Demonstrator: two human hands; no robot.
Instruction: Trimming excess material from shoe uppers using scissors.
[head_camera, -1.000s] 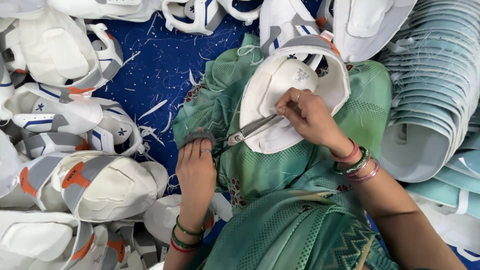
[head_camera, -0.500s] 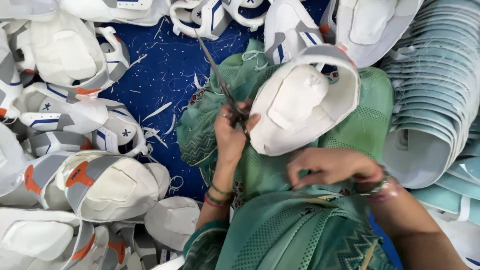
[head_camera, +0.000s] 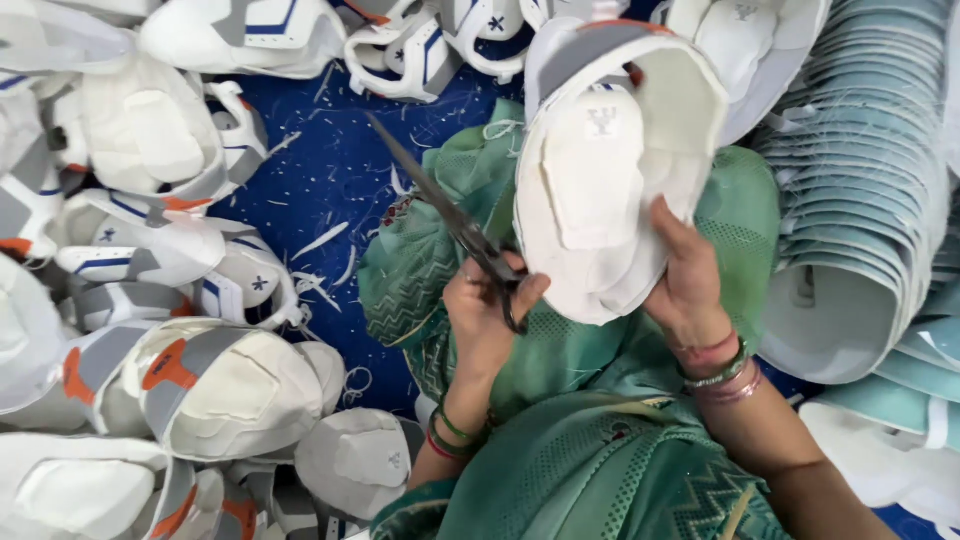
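My left hand (head_camera: 488, 318) grips a pair of dark scissors (head_camera: 440, 210) by the handles, the closed blades pointing up and to the left over the blue cloth. My right hand (head_camera: 690, 280) holds a white shoe upper (head_camera: 610, 170) with grey and orange trim, lifted above my lap with its white inner lining facing me. The scissors sit just left of the shoe upper and apart from it. Both wrists wear bangles. My lap is covered by green patterned fabric (head_camera: 590, 460).
A heap of white, grey and orange shoe uppers (head_camera: 200, 380) fills the left side and the top edge. A nested stack of pale teal and white pieces (head_camera: 860, 200) lies at the right. Thread and trim scraps litter the blue cloth (head_camera: 320, 200).
The scissors passed from my right hand to my left, which raised them. My right hand dropped to my lap, then took the shoe upper and lifted it higher.
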